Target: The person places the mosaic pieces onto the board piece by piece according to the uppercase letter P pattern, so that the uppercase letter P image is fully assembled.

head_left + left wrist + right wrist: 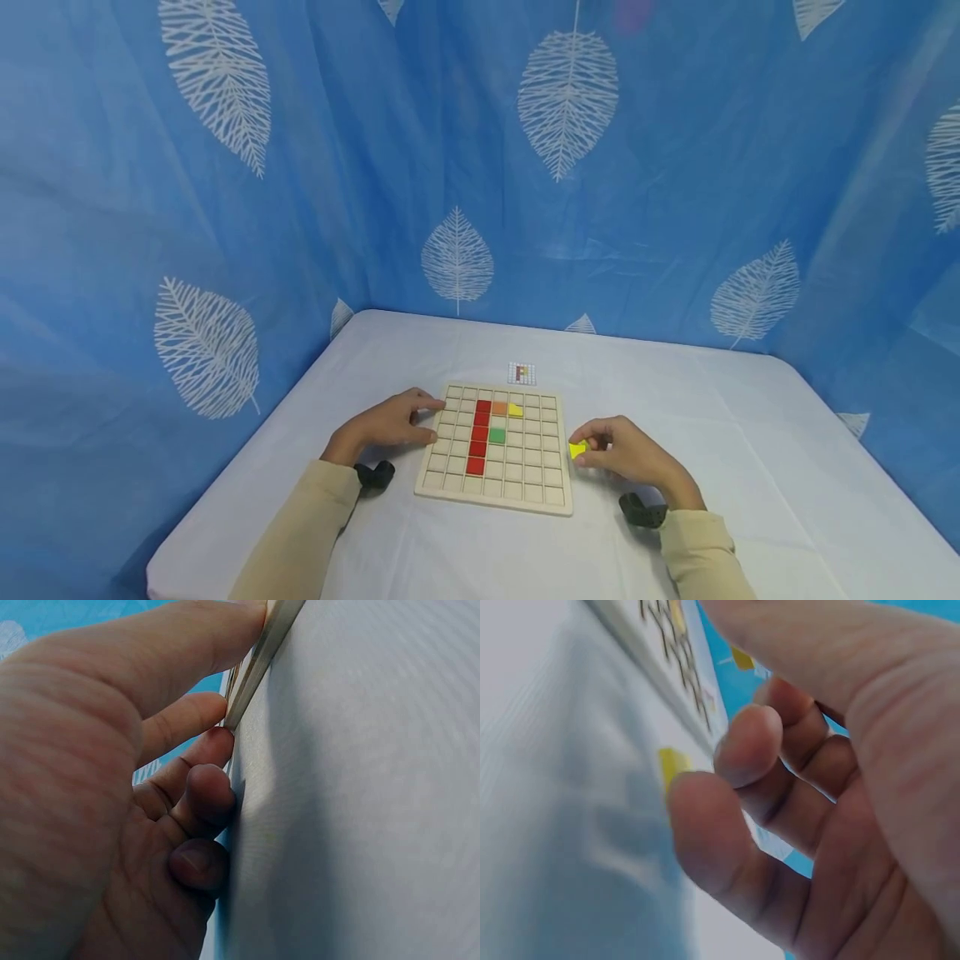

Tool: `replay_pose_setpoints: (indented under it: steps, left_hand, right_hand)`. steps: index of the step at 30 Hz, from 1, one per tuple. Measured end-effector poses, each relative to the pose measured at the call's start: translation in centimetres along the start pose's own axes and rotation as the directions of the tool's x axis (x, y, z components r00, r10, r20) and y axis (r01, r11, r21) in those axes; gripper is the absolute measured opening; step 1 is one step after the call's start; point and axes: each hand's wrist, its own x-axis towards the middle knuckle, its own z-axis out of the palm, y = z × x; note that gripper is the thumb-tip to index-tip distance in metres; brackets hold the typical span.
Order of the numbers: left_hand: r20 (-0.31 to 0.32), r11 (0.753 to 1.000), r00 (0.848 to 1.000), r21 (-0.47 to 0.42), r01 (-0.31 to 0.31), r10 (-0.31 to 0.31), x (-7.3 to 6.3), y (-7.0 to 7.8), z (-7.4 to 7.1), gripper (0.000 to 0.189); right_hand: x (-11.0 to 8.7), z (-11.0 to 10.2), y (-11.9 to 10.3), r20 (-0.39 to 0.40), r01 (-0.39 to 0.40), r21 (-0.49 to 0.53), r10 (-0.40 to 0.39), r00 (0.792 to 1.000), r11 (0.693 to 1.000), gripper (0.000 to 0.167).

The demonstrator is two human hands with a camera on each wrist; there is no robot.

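A pale wooden grid board (450,483) lies on the table, with a column of red square tiles (478,435), an orange tile (499,407), a yellow tile with a cut corner (515,410) and a green tile (497,436) in its cells. At the board's left edge, my left hand (390,421) rests thumb and index fingertip against the rim, apart from each other. Just off the right edge, my right hand (622,450) pinches a small yellow tile (577,449). Another yellow piece (673,766) shows beyond its lower fingers in the right wrist view; whether it is held I cannot tell.
Behind the board lies a small printed card (522,373) with a coloured grid pattern. A white cloth (787,467) covers the table. Blue curtains (375,167) with white leaf prints hang at the back and sides. Dark devices (641,510) are strapped at both wrists.
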Motion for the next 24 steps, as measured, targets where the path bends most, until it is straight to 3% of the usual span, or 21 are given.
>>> replay_pose_setpoints:
  steps: [4, 14, 24]
  left_hand:
    - [-0.006, 1.0, 1.0, 0.008, 0.002, -0.002, -0.1, -0.4, 0.3, 0.059]
    - [-0.009, 1.0, 1.0, 0.013, -0.012, 0.012, 0.1, -0.7, 0.4, 0.06]
    - [-0.007, 1.0, 1.0, 0.022, -0.021, 0.021, 0.3, -0.5, 0.1, 0.059]
  right_hand:
    - [0.5, 0.1, -0.6, -0.036, 0.031, -0.014, -0.032, 0.999, 0.999, 0.028]
    - [1.7, 0.2, -1.7, -0.117, 0.013, 0.008, -0.012, 0.993, 1.0, 0.029]
    - [2.7, 0.0, -2.7, -0.165, 0.064, -0.07, -0.075, 0.983, 0.995, 0.025]
